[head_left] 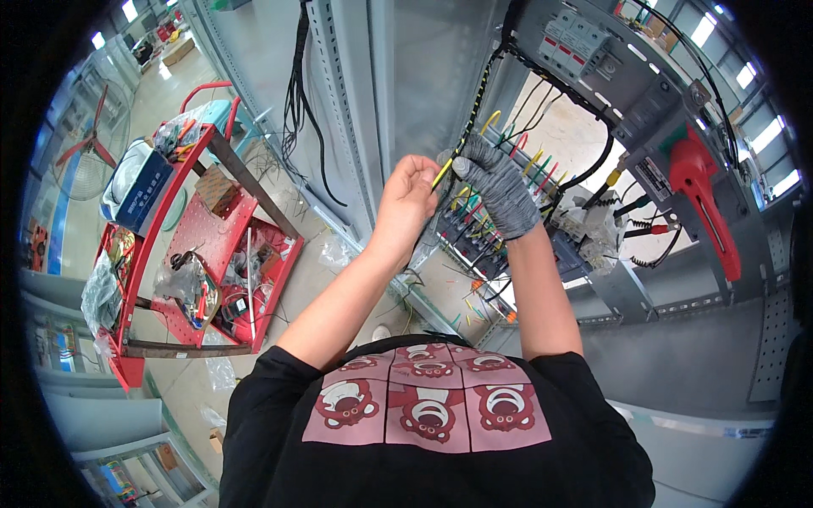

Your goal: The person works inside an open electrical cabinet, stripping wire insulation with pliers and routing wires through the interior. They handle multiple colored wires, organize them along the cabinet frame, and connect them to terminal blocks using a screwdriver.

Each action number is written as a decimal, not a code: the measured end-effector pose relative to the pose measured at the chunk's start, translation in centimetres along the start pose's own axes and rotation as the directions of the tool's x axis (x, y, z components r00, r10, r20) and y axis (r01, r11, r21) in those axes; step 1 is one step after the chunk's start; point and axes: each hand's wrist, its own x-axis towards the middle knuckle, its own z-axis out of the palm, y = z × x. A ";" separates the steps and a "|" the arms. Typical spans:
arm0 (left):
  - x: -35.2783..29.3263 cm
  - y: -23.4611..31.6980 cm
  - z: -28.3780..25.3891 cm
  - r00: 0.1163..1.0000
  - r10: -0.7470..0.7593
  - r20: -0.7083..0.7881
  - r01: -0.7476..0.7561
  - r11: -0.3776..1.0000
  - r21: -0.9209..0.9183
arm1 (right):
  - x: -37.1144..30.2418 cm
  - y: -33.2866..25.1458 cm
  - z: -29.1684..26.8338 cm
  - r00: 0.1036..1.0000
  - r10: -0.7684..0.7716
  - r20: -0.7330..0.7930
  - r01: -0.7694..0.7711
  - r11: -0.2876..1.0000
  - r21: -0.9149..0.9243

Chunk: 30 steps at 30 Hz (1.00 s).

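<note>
My bare left hand [408, 196] is closed, its thumb and fingers pinching a short visible length of yellow wire [441, 174]. My right hand [501, 188], in a grey knit glove, is closed around the other end of that length, close to the left fingertips. A black wire bundle with yellow marks [479, 100] comes down from above to the gloved fingers, which hide where it meets the yellow wire. Behind and below the right hand, several coloured wires [527, 161] stick up from a row of dark terminal devices [478, 239].
Grey cabinet panels surround my hands. A red-handled switch [701, 199] and a breaker block [572, 46] are at the right. Black wires [298, 110] hang at the upper left. A red tool cart [222, 245] stands on the left, with a fan [87, 152] beyond.
</note>
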 end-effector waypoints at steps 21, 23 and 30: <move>-3.8 2.1 -0.5 0.850 0.324 0.414 -0.455 0.058 0.889 | -0.3 -0.5 1.7 0.963 0.251 -0.102 -0.234 0.960 0.152; -7.2 -0.4 -2.7 0.863 0.114 0.492 -0.505 0.192 0.842 | -0.7 -1.1 2.3 0.947 0.317 -0.048 -0.302 0.932 0.200; -26.3 -14.8 -30.1 0.932 -0.246 -0.267 0.344 0.360 0.867 | -2.6 -2.4 3.5 0.975 0.174 -0.138 -0.161 0.982 0.104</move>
